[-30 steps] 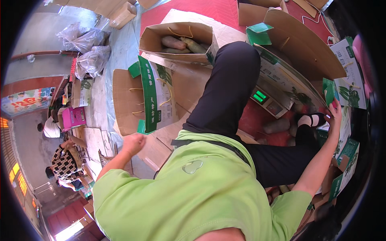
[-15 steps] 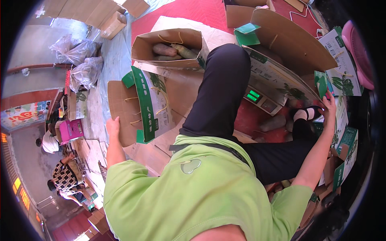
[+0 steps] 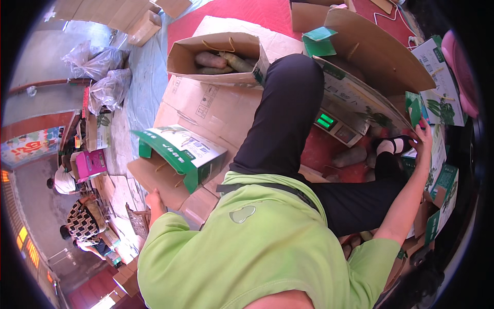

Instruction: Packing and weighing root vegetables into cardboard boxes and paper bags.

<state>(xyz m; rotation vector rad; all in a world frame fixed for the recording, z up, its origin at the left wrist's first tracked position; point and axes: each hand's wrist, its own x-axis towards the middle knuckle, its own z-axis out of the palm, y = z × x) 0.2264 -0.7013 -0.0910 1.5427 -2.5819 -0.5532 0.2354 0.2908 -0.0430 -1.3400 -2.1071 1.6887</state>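
At the lower left, my left hand is closed on the edge of a brown inner flap of a green-and-white gift carton. The carton lies tilted on flattened cardboard, its rope handles partly showing. Far to the right, my right hand pinches a small green flap at the near corner of a large open carton. Ahead of my left side stands another open carton with long root vegetables in it. What lies deep inside the large carton is mostly hidden.
A scale with a lit green display sits beside my knee. Loose vegetables lie on the red floor near my sandalled foot. A pink basin stands far right. Plastic bags and two people are at left.
My left hand has moved down and closer to my body, and the green-and-white carton has swung and tipped over with it. My right hand stays at the green flap, slightly lower.
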